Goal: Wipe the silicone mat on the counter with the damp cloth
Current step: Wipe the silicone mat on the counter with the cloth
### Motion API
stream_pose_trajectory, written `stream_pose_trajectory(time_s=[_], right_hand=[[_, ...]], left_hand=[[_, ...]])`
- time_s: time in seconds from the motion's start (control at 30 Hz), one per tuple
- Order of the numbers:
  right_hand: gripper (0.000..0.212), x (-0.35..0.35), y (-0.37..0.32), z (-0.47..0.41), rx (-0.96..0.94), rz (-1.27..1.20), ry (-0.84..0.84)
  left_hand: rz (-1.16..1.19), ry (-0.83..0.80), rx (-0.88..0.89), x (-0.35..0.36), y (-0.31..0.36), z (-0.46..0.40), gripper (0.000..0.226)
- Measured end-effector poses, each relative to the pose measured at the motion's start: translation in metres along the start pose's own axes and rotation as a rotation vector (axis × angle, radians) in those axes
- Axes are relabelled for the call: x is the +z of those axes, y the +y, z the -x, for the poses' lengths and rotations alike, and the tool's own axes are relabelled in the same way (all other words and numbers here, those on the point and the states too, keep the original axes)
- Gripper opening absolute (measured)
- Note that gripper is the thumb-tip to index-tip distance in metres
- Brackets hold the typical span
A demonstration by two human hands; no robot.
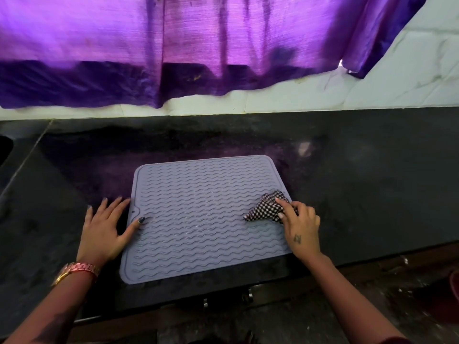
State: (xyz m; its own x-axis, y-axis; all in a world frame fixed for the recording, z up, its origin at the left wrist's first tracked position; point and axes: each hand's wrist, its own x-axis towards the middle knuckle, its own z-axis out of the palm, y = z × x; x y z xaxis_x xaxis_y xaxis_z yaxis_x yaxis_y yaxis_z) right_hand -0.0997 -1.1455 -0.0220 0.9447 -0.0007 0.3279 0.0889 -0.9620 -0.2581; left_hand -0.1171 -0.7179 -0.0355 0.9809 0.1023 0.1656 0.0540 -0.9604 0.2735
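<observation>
The grey silicone mat (206,217) lies flat on the dark counter (360,182), close to the front edge and a little left of the middle, its near-left corner almost at the lip. It is ribbed all over with wavy ridges and has a raised rim, and it looks thin and floppy, the sort of sheet that would slide or ripple if rubbed from one side only, though silicone tends to cling a bit to stone. The left hand (105,230) is spread flat beside the mat's left edge, fingers straight on the counter and the thumb pressing down on the mat itself, which I take as pinning it in place. The right hand (299,227) is at the mat's right edge, fingers curled around a bunched checked cloth (267,207) and holding it down on the ridges, with a loose tail of fabric trailing toward the centre. The cloth is soft and light and, being damp, should drag rather than glide. Gripping it in a wad as she does gives more pressure in the grooves. Most of the mat looks still to be covered, judging by where the cloth sits. A watch (74,270) is on the left wrist, and a purple curtain (173,45) hangs over the tiled wall behind the counter's back edge
</observation>
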Motion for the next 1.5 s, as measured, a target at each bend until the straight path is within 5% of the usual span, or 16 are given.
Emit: stream_pose_trajectory(time_s=[0.27,0.5,0.63,0.77,0.9,1.0,1.13,1.23,1.37,1.5], right_hand=[[0.043,0.001,-0.001,-0.019,0.035,-0.031,0.044],[0.032,-0.008,-0.006,-0.038,0.101,-0.068,-0.179],[0.050,-0.030,-0.033,-0.047,0.395,-0.541,-0.117],[0.079,-0.054,-0.062,-0.051,0.836,-1.425,-0.425],[0.044,-0.057,-0.081,-0.041,0.993,-1.716,-0.704],[0.040,-0.051,-0.093,-0.034,0.994,-1.713,-0.803],[0.046,-0.043,-0.112,-0.033,0.941,-1.680,-0.783],[0.041,-0.037,-0.129,-0.032,0.840,-1.683,-0.770],[0.043,-0.035,-0.156,-0.026,0.671,-1.714,-0.809],[0.029,-0.029,-0.175,-0.016,0.651,-1.672,-0.724]], left_hand=[[0.018,0.008,-0.006,-0.001,0.002,0.001,0.098],[0.022,-0.005,-0.010,-0.001,0.001,0.001,0.098],[0.028,-0.007,-0.013,-0.003,0.002,0.002,0.098],[0.028,-0.022,-0.006,-0.004,0.002,0.003,0.098],[0.028,-0.006,0.015,-0.004,0.001,0.004,0.096],[0.096,0.065,-0.005,-0.007,0.005,0.004,0.087],[0.453,0.116,-0.113,-0.018,0.045,0.004,0.057],[0.878,-0.077,-0.186,-0.030,0.092,0.004,0.036],[1.450,-0.426,-0.298,-0.039,0.145,0.007,0.033],[1.736,-0.442,-0.481,-0.045,0.156,0.012,0.041]])
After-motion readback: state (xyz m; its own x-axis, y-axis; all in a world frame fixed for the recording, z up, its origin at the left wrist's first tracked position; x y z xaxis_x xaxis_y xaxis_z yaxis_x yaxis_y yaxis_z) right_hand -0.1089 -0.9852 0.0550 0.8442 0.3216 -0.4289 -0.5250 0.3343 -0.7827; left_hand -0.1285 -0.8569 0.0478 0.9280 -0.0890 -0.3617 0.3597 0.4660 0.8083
